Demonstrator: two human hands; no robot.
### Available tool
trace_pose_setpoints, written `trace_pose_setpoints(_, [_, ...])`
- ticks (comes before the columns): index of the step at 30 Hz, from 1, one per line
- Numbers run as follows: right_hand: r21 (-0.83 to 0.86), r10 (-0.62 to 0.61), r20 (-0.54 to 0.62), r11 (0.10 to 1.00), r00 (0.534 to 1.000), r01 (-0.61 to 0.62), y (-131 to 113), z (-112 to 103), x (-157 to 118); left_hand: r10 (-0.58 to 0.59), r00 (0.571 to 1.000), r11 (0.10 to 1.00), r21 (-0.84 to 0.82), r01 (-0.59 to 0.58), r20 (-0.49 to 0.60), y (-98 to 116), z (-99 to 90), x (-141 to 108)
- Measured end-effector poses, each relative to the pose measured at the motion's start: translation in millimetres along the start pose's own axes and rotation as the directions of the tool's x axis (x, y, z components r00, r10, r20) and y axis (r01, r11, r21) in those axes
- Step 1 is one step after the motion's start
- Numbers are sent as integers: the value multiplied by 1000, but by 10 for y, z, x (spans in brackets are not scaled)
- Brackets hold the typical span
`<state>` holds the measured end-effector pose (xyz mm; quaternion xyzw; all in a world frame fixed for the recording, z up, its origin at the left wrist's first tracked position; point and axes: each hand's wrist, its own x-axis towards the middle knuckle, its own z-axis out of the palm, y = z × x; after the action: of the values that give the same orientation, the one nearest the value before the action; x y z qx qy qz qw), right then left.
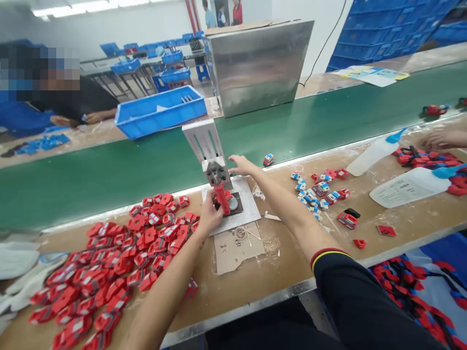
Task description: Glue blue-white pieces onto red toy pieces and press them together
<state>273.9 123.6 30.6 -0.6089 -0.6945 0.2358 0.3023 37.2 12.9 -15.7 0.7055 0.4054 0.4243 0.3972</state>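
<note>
A metal toggle press (207, 146) with a red handle (222, 200) stands on a pale plate (248, 206) at the centre of the bench. My left hand (211, 214) is at the left of the red handle, its fingers curled by a small red part (228, 195) under the press; what they grip is partly hidden. Beside the press's upright, on its right, my right hand (241, 165) reaches out with fingers apart and nothing visible in it. A grey round piece (232, 203) sits on the dark pad below the press.
Many red toy shells (146, 238) lie heaped on the left. Small blue-and-white parts (310, 197) and two white bottles (410, 187) lie on the right. Behind runs a green conveyor belt (255, 136), with a blue crate (160, 114) beyond it. Another person's hand (445, 140) shows at right.
</note>
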Motion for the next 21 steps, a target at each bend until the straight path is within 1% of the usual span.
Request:
trace_pose_setpoints(3, [-28,-35,62,999,997,37,-14,210,83,22,1000,999,40,-22,-8,23,-10,0])
trace_pose_setpoints(5, [-42,-56,60,997,997,59,-6,234,46,32,999,998,59,-31,-7,47,-20,-2])
trace_pose_setpoints(7, [-55,-84,27,995,996,85,23,147,-45,33,999,997,66,-33,-3,75,-26,-3])
trace_pose_setpoints(9, [-64,-121,-26,991,992,119,68,-37,-199,24,1000,998,60,-24,-5,100,-29,-1])
trace_pose_setpoints(12, [-76,-168,-104,984,980,161,170,-404,-605,-3,1000,999,37,3,-2,121,-31,10])
trace_pose_setpoints(14, [-89,-177,-118,982,977,167,271,-629,-1005,-27,1000,1000,16,26,7,120,-31,19])
trace_pose_setpoints(15, [-97,-172,-107,982,979,162,329,-718,-1232,-40,999,999,1,40,8,117,-28,23])
trace_pose_setpoints(18, [-117,-135,-40,985,990,130,505,-885,-1897,-73,997,997,-36,73,1,101,-9,26])
trace_pose_setpoints(20, [-129,-116,-18,985,993,113,581,-958,-2206,-76,997,996,-45,76,6,94,4,24])
trace_pose_setpoints(21, [-134,-112,-25,985,993,108,589,-996,-2293,-71,997,996,-50,71,10,93,6,23])
